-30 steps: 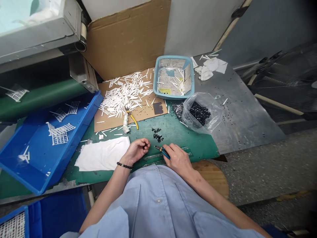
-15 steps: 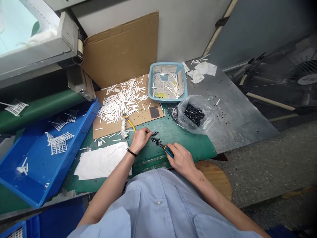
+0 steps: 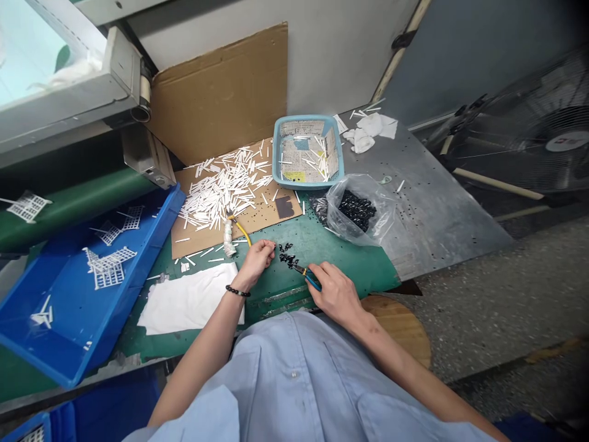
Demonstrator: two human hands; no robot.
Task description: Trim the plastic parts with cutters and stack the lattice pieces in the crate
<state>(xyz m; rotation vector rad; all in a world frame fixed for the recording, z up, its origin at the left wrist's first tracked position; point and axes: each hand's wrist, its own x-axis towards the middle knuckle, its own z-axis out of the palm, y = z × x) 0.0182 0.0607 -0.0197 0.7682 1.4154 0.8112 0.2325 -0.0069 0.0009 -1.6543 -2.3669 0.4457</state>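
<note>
My right hand (image 3: 335,293) grips a small blue-handled cutter (image 3: 307,275), whose tip points at a cluster of small black parts (image 3: 286,254) on the green mat. My left hand (image 3: 256,258) lies just left of that cluster with its fingers curled in a pinch; what they hold is too small to make out. A black bead bracelet circles my left wrist. Beside my left hand lies a yellow-handled pliers (image 3: 235,230) with a white-wrapped grip.
A heap of white sticks (image 3: 223,184) lies on cardboard. Behind it stand a light blue basket (image 3: 307,153) and a clear bag of black parts (image 3: 356,210). A blue bin (image 3: 78,276) with white grid pieces sits left. White paper (image 3: 188,301) lies near the table's front edge.
Both hands moved away from me to the cluster of black parts. The cutter's tip now reaches the cluster. The camera view shifted slightly.
</note>
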